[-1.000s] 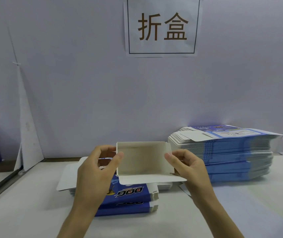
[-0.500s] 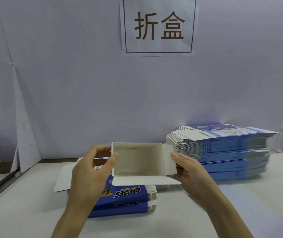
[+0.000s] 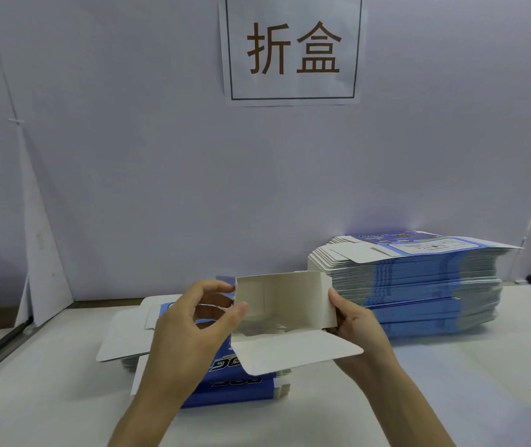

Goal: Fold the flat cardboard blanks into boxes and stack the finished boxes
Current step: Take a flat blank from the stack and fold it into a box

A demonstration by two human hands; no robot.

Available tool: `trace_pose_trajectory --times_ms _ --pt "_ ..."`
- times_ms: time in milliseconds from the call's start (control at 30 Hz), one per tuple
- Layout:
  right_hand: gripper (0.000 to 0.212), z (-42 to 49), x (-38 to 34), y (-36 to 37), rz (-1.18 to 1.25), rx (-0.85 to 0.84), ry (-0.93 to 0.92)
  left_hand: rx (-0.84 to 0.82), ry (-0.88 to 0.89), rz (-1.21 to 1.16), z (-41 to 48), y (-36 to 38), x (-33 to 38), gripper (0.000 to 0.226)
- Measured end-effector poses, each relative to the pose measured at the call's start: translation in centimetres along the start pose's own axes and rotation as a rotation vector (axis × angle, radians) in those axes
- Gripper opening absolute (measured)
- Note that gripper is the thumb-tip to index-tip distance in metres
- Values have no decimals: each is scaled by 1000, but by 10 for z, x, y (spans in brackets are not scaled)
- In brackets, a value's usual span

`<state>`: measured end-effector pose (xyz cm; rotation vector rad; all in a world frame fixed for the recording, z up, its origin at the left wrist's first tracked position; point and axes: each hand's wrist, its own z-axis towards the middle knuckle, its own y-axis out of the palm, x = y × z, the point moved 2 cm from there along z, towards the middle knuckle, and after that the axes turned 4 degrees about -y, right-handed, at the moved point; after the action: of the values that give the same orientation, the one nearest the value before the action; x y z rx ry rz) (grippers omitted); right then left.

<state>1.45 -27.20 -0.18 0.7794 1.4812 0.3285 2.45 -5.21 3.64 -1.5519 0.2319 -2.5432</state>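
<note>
As the box is held: a half-formed box (image 3: 283, 301) is gripped between both hands and raised off the bench, with its white inside turned toward the camera.
Left hand: the left hand (image 3: 190, 337) is curled at the box's left end, whose edge is pinched between the thumb and fingers (image 3: 219, 285).
Right hand: the right hand (image 3: 357, 327) is closed on the right end flap, with the thumb laid on its front. The other fingers are hidden behind it.
Tuck flap: the long flap (image 3: 293, 353) is left hanging open just below the fingers, not yet tucked in.
Done: at least two finished boxes (image 3: 241, 385), blue with printed lettering, are stacked directly beneath the fingers.
Remaining: a tall stack of flat blanks (image 3: 419, 285) is seen just right of the right fingers, so most of the work is judged to be ahead. Some opened white sheets (image 3: 122, 333) lie left of the left fingers.
Bench: a pale, smooth bench (image 3: 451, 382) carries everything.
Room: a plain pale wall (image 3: 161, 156) is set close behind, and a paper sign (image 3: 293, 50) with two large brown characters is fixed high above the fingers.
</note>
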Motion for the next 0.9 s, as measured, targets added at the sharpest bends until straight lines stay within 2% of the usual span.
trace_pose_trajectory --times_ms 200,300,367,567,733,800,900 --pt "48 2 4 2 88 -51 48 -12 -98 -145 7 -10 -9 20" --pt "49 2 7 2 52 -93 76 -129 -376 -485 11 -5 -32 24" --pt "50 0 7 2 15 -111 90 -210 -487 -657 8 -3 -43 23" --pt "50 2 7 0 60 -154 76 -291 -429 -760 17 -8 -54 27" --pt "51 1 14 1 -1 -159 126 -271 -501 -923 6 7 -61 31" --pt "53 5 10 -3 -6 -150 73 -292 -472 -845 8 4 -57 35" --pt "51 6 -1 -9 -3 -167 -3 -403 -301 -607 13 -10 -42 32"
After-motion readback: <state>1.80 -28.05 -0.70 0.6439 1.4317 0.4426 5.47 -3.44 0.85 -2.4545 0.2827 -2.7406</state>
